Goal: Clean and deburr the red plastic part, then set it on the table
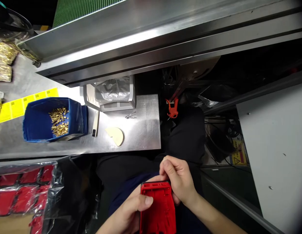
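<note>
Seated before a steel worktop (pixel 147 130), a worker holds a red plastic housing (pixel 158 216) above the lap at the near edge of the scene, its hollow side facing up. The left hand (pixel 135 208) grips the housing from the left, thumb over the rim. The right hand (pixel 180 178) is curled narrow at the far right corner, thumb against bent index finger; whether it pinches anything, I cannot tell from where I stand.

On the worktop at left, a blue bin (pixel 37 122) carries small brass fittings (pixel 60 122) toward its right end. Right of it lie a white-handled tool (pixel 95 125), a pale half-disc (pixel 116 136) and a few thin metal pieces (pixel 130 115), near a gray bin (pixel 118 106) with a clear plastic bag inside. More red housings (pixel 25 198) sit under clear film at near left. Beyond a metal rail runs a ribbed green conveyor belt (pixel 80 11).
</note>
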Available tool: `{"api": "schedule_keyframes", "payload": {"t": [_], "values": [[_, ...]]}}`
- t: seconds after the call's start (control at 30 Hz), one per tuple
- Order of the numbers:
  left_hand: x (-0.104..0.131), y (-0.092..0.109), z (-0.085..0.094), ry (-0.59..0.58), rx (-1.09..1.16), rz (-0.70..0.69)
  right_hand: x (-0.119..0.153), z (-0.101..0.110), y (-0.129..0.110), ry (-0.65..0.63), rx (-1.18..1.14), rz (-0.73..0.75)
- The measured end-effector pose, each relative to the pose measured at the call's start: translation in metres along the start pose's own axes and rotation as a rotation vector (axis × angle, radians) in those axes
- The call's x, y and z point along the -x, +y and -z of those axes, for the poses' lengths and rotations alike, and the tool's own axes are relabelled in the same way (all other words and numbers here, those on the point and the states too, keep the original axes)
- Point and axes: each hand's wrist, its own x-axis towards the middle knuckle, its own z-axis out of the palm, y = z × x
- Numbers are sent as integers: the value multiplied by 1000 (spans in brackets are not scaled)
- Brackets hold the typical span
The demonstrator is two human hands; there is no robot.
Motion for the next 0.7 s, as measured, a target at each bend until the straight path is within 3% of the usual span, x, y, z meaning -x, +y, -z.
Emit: {"api": "schedule_keyframes", "payload": {"t": [0.1,0.33,0.53,0.6,0.7], "values": [[-1,1,1,-8,8,-10,3,2,3,138,90,69],[-1,-2,4,32,76,-27,1,-2,1,-152,-102,-13],[1,-2,7,47,51,3,-2,-4,5,114,65,8],[2,-2,8,87,51,3,-1,-4,4,64,43,6],[2,-4,9,106,61,3,0,-4,1,-116,-30,-1]]}}
